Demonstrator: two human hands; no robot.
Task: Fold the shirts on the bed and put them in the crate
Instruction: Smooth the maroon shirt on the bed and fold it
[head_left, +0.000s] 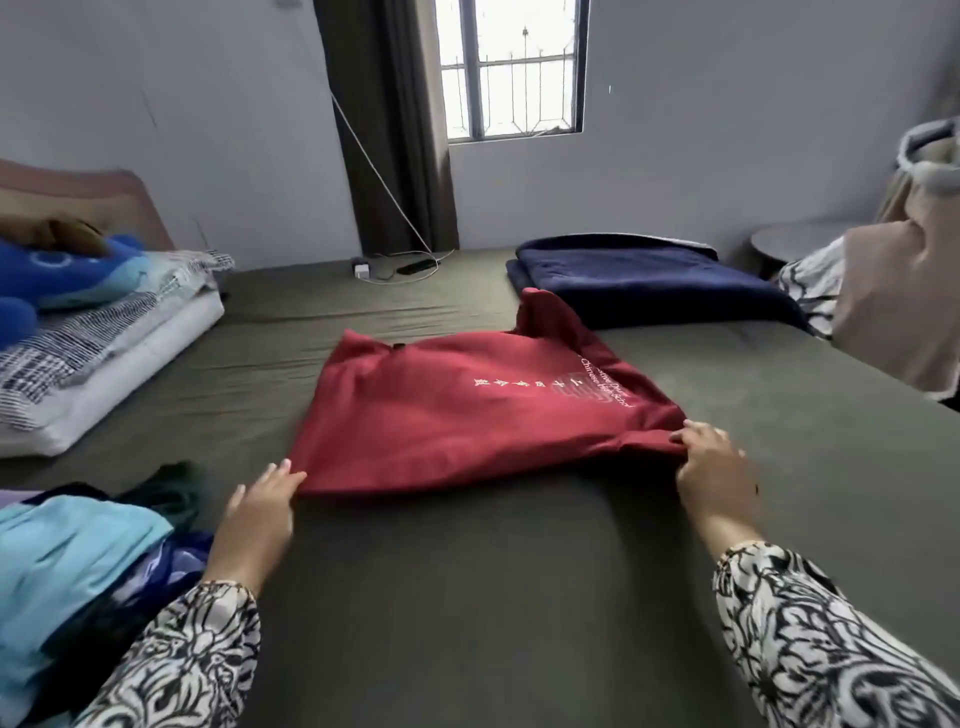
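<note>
A dark red shirt with white printed lettering lies partly folded in the middle of the olive-green bed. One sleeve sticks out at its far edge. My left hand rests on the shirt's near left corner, fingers spread and touching the fabric edge. My right hand pinches the shirt's near right corner. A heap of unfolded shirts, light blue, dark blue and dark green, lies at the near left beside my left arm. No crate is in view.
A folded navy blanket lies at the far right of the bed. Pillows and a blue plush toy sit at the far left. A charger and cable lie by the wall under the window. Beige clothing hangs at the right edge.
</note>
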